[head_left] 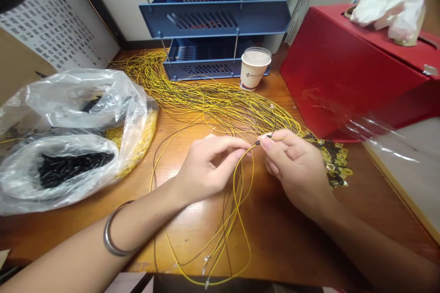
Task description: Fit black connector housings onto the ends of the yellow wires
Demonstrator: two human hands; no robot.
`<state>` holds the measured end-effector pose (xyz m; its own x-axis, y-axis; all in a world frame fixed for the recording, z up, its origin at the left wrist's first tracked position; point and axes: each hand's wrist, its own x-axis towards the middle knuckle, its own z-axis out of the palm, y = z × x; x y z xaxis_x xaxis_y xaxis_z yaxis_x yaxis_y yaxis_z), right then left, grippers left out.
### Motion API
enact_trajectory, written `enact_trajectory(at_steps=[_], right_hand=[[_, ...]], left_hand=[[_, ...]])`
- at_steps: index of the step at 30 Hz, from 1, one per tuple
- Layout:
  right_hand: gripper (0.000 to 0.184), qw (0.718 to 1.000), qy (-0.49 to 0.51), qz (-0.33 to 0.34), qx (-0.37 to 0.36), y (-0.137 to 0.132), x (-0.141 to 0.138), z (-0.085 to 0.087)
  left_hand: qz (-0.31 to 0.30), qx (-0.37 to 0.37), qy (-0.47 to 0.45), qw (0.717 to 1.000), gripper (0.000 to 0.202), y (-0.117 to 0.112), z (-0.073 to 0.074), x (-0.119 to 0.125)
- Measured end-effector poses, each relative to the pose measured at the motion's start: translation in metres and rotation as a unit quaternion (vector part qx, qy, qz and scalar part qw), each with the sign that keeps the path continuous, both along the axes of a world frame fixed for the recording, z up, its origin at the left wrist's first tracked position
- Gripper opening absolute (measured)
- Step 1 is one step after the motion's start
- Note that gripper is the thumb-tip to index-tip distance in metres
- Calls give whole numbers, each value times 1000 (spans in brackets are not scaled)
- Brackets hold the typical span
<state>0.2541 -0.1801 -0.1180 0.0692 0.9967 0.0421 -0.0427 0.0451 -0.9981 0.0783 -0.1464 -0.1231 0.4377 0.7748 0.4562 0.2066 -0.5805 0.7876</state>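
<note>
Above the middle of the wooden table, my left hand [218,160] is closed in a pinch, its thumb and forefinger at a thin yellow wire [237,171]. Just to its right, my right hand [292,160] pinches a small black sleeve-like piece [258,142] on that wire between thumb and forefinger. Its exact kind is too small to tell. Loops of yellow and dark wire hang below the fingers toward the front edge, with small clear tips [206,258] on their ends. Beyond both hands stretches a thick bundle of yellow and black wires [220,96].
Clear plastic bags [134,100] with small black and yellow pieces lie at the left. A blue two-tier tray [213,20] and a paper cup [254,68] stand at the back. A red box [330,68] with crumpled tissue sits right, near ring-ended wire terminals [338,162].
</note>
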Motion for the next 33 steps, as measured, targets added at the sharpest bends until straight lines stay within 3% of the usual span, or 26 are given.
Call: enact_trajectory(at_steps=[10, 25, 33], right_hand=[[24, 1000, 12, 12, -14, -2, -2, 0], [13, 996, -81, -16, 25, -6, -6, 4], [13, 996, -83, -25, 24, -5, -5, 3]], left_hand=[[25, 47, -30, 998, 7, 0, 0, 3], [48, 0, -38, 998, 7, -1, 2, 3], [39, -7, -56, 998, 6, -1, 1, 4]])
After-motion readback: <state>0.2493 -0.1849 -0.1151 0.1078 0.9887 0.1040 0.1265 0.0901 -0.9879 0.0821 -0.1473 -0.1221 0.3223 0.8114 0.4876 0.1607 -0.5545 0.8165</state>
